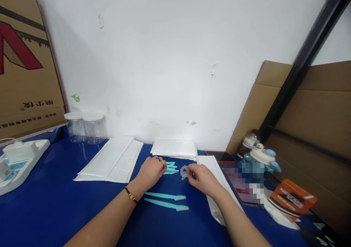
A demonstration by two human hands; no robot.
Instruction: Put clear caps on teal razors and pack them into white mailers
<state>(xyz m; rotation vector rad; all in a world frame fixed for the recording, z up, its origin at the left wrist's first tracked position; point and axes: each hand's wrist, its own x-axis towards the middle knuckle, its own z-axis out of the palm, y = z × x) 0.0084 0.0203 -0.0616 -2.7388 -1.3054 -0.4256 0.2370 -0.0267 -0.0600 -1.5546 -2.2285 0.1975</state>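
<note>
Left hand (153, 169): palm down at the left end of the pile, fingers curled over it; whether they are apart, together or clamped on a razor cannot be told. Dark band and ring on the fingers, bracelet (131, 195) at the wrist

Right hand (201, 177): thumb and fingers together, clamped on the clear bits (183, 172), just right of the pile

Pile (171, 167): several teal razors, partly hidden by the left hand, on the blue table (55, 210)

Loose razors: two, teal, lying side by side, apart, nearer the wearer than the pile; upper one (164, 195), lower one (164, 204)

White mailers: left stack (109, 159), overlapping, slanted; back stack (174, 148), near the wall (164, 56); right mailer (216, 164), partly under the right forearm

Far left: cardboard box (30, 75), upside-down print; two clear jars (94, 130) with white lids, side by side; power strip (30, 166) with a white adapter (20, 151) on it

Right side: red-edged phone (221, 156); tablet (241, 184), partly pixelated; brown bottle (248, 142); teal bottle (260, 159) with cream lid; orange box (293, 199), tilted; behind, cardboard sheets (312, 122) and a black post (304, 45)
</note>
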